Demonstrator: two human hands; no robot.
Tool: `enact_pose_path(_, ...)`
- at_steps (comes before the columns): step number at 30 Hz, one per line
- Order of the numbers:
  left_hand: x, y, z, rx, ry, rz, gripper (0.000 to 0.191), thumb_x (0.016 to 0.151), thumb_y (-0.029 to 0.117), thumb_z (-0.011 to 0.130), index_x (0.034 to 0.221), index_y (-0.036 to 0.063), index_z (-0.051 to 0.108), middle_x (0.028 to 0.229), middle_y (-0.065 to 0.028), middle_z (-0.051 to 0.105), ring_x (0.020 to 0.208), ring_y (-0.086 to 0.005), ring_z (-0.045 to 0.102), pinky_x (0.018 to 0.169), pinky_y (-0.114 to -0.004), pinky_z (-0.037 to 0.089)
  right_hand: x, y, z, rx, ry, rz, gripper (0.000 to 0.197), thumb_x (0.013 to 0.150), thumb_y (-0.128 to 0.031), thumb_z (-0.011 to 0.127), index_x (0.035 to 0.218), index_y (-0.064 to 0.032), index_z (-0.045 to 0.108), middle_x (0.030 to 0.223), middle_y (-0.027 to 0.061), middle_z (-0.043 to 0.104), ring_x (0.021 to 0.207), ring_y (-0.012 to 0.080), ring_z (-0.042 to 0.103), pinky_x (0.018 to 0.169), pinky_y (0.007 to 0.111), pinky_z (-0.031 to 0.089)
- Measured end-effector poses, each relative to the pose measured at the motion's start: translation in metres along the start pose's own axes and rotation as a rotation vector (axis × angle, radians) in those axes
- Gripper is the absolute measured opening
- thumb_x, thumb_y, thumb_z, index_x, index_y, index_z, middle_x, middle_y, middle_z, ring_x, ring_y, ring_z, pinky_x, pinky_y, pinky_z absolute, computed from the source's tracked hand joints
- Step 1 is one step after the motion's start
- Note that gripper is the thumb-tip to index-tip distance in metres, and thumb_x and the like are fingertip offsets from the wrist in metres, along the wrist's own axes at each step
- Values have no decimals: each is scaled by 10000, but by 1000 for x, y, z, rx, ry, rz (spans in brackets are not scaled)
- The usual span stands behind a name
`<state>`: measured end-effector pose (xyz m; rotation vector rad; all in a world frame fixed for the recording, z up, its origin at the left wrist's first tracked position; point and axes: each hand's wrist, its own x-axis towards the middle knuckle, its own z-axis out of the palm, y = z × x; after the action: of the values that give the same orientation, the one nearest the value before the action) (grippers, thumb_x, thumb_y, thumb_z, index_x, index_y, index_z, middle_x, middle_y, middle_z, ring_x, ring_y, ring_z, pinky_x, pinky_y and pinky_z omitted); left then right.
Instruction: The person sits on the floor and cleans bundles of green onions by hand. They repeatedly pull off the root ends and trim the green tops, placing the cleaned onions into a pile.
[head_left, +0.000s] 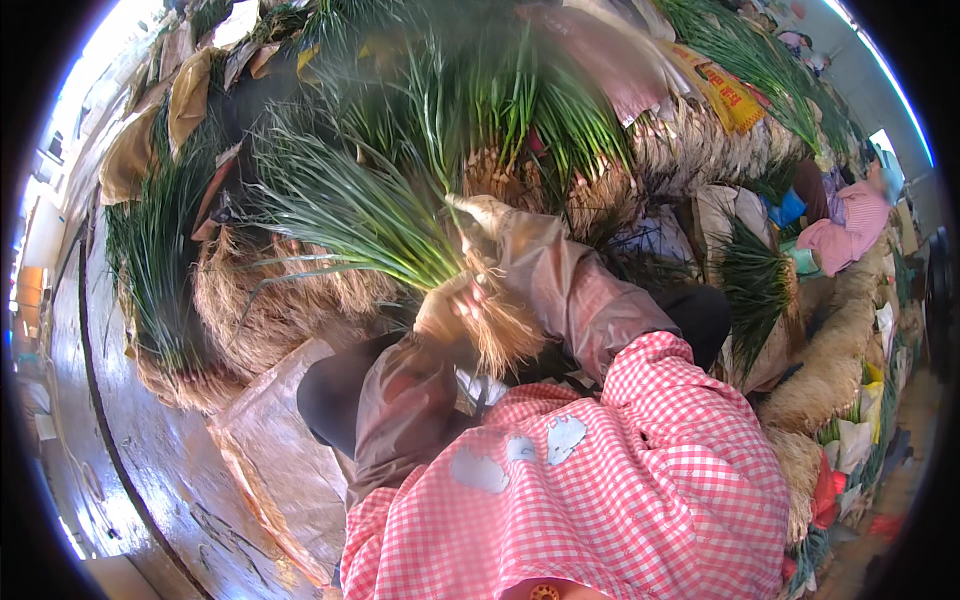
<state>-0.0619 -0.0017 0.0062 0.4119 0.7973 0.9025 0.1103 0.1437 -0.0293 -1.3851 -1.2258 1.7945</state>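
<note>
My left hand, in a pale glove, is closed around a bunch of spring onions just above the roots. The green leaves fan out to the upper left, and the tan roots hang to the lower right. Just above it, my gloved right hand pinches a single spring onion stalk, whose root end reaches down beside the bunch. Translucent sleeve covers wrap both forearms. Behind my hands stand more spring onions, roots downward.
Root piles and a spring onion bundle lie to the left, beside a woven plastic sack. Beyond is wet floor. At right, a person in gloves sits by another bundle. Sacks cover the back heap.
</note>
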Motion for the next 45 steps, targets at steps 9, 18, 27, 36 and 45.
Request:
enact_pose_path(9, 10, -1, -13, -115, -63, 43, 123, 833, 63, 526, 816, -40, 591, 653, -111, 601, 485, -168, 525, 478, -244, 438, -47, 15, 33, -407, 257, -43, 284, 824, -338, 629, 873, -58, 633, 800, 96, 643, 728, 225, 605, 640, 307, 483)
enact_pose_path(18, 9, -10, -19, -25, -61, -134, 196, 850, 92, 502, 916, -65, 599, 671, -89, 588, 583, -152, 539, 613, -247, 459, -47, 9, 41, -920, 397, -273, 275, 806, -359, 592, 779, -86, 605, 717, 134, 612, 644, 298, 587, 609, 396, 459)
enact_pose_path(27, -40, 49, 8, -269, -378, 329, 437, 753, 104, 650, 1148, 71, 467, 1040, -138, 603, 728, -274, 603, 863, -425, 462, -138, 29, -131, -1337, 143, 161, 445, 789, -407, 634, 1035, -37, 621, 938, 125, 649, 903, 278, 610, 759, 382, 484)
enact_pose_path(36, 4, 31, -28, -113, 205, 183, 158, 855, 122, 496, 906, -3, 578, 784, -63, 590, 755, -163, 578, 708, -282, 481, -17, -23, -94, -1546, 121, -230, 352, 828, -372, 547, 1022, -83, 599, 948, 127, 619, 833, 226, 588, 756, 409, 482)
enact_pose_path(45, 3, 47, 6, -309, 167, 63, 217, 875, 138, 491, 726, -13, 537, 649, -115, 545, 721, -252, 565, 752, -350, 461, 151, -30, 18, -1019, 466, -50, 346, 768, -384, 622, 710, -45, 663, 756, 172, 632, 670, 294, 598, 620, 395, 456)
